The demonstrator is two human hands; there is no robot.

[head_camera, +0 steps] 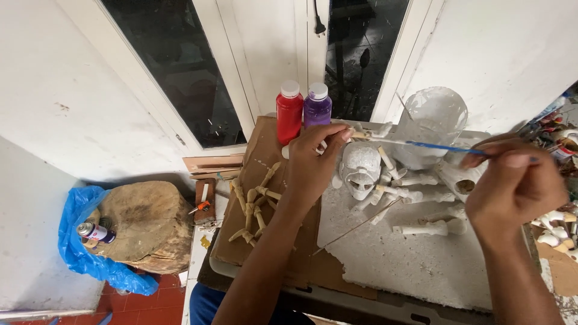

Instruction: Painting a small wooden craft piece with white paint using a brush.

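My left hand (314,162) pinches a small wooden bone-shaped piece (368,135) between thumb and fingers, holding it up over the work board. My right hand (516,188) grips a thin blue-handled paintbrush (442,147) whose tip reaches toward that piece. Below them lies a small white-painted skull (360,170) with several white-painted bone pieces (415,180) beside it on a white foam sheet (409,265). Unpainted wooden bone pieces (253,204) lie on brown cardboard (265,144) to the left.
A red paint bottle (289,112) and a purple one (317,106) stand at the back. A paint-smeared clear plastic cup (435,120) stands behind the skull. A tree stump (144,225) on blue plastic holds a spray can (93,232). More small pieces (557,229) lie at the far right.
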